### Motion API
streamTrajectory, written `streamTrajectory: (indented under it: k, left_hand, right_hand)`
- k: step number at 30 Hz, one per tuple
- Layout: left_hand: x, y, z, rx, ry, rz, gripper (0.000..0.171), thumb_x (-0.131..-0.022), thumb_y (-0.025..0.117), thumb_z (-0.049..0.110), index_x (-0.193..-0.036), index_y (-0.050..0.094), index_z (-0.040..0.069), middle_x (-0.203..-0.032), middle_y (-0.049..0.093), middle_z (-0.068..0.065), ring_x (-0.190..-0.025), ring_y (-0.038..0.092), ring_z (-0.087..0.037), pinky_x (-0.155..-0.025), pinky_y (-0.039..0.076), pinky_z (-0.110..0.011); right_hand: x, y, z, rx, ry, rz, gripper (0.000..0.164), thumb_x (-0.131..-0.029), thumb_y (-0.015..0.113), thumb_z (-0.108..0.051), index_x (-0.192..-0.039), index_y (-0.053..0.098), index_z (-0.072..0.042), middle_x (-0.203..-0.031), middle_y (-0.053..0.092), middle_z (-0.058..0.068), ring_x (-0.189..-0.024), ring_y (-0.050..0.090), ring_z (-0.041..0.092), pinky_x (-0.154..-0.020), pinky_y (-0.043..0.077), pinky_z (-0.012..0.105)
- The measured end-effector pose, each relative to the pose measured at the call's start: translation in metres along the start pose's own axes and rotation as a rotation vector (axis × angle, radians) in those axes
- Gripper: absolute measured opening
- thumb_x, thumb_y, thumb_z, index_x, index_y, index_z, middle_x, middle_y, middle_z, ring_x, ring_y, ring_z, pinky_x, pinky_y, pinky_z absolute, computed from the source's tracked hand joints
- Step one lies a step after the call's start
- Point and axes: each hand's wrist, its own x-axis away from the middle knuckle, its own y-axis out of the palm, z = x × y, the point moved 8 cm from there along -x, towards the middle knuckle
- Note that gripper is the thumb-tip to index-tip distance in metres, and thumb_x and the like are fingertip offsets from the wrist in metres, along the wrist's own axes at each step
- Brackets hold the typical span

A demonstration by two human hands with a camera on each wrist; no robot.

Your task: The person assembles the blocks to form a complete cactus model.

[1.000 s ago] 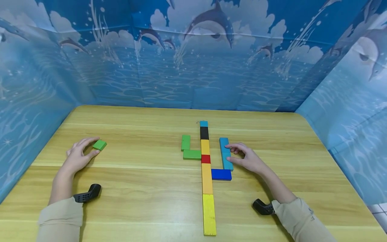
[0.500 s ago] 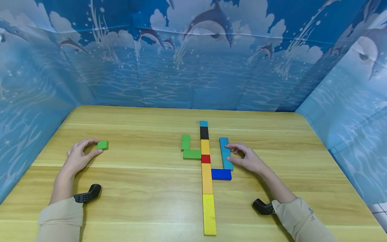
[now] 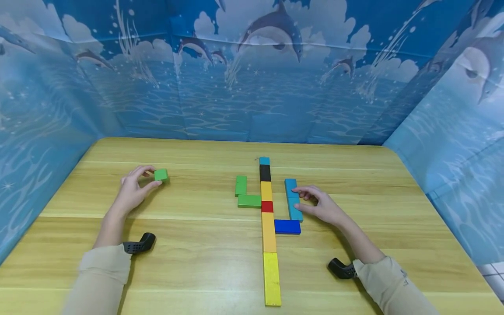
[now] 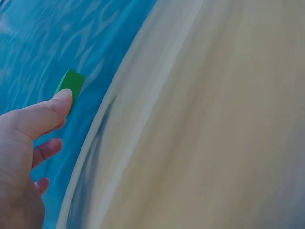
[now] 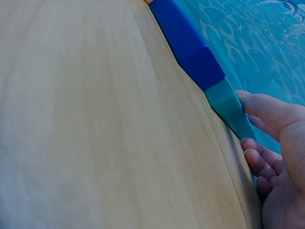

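Observation:
My left hand pinches a small green block between thumb and fingers, over the left part of the table. In the left wrist view the thumb lies across the face of that green block. My right hand touches two light blue blocks set end to end, with one fingertip on the far block and the thumb on the near one. A dark blue block joins their near end to a column of blocks. In the right wrist view the thumb rests at the light blue block.
The column runs front to back: yellow block, orange block, red block, another orange, black block and light blue. Two green blocks form an L on its left. A dolphin-print curtain encloses the wooden table.
The left hand has moved right and away from me with the green block, which has turned in the fingers. The right hand has stayed at the light blue blocks.

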Motion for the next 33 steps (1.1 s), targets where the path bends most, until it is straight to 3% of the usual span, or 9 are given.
streamTrajectory:
  k: [10,19,25,33]
  left_hand:
    - [-0.041,0.064,0.038,0.070,0.054,-0.079,0.040,-0.082,0.067,0.012,-0.118,0.053,-0.001,-0.113,0.054,-0.018,-0.100,0.047,-0.032,-0.095,0.015,-0.054]
    - [-0.063,0.114,0.070,0.065,0.077,-0.170,0.037,-0.083,0.067,0.018,-0.115,0.055,0.005,-0.111,0.056,-0.012,-0.102,0.048,-0.029,-0.094,0.019,-0.051]
    - [-0.071,0.139,0.082,0.051,0.066,-0.212,0.035,-0.084,0.066,0.021,-0.115,0.056,0.008,-0.111,0.057,-0.009,-0.100,0.047,-0.026,-0.096,0.019,-0.049]
    - [-0.075,0.161,0.089,0.057,0.059,-0.263,0.038,-0.085,0.064,0.023,-0.118,0.056,0.007,-0.114,0.057,-0.008,-0.105,0.046,-0.027,-0.095,0.019,-0.048]
  right_hand:
    - [-0.001,0.000,-0.001,-0.006,-0.002,-0.007,0.041,-0.085,0.063,-0.007,-0.123,0.052,0.004,-0.100,0.049,0.020,-0.092,0.042,0.032,-0.073,0.037,0.027]
    - [-0.002,0.000,-0.002,-0.004,-0.006,-0.006,0.041,-0.085,0.063,-0.007,-0.123,0.052,0.004,-0.100,0.050,0.019,-0.092,0.042,0.031,-0.074,0.037,0.026]
    - [-0.002,0.000,0.000,-0.001,-0.019,-0.009,0.041,-0.085,0.063,-0.006,-0.122,0.052,0.005,-0.100,0.050,0.020,-0.092,0.042,0.031,-0.073,0.037,0.026]
    - [-0.007,0.002,0.033,0.004,-0.033,0.010,0.041,-0.085,0.065,-0.016,-0.123,0.054,-0.007,-0.099,0.051,0.009,-0.091,0.043,0.022,-0.073,0.037,0.024]
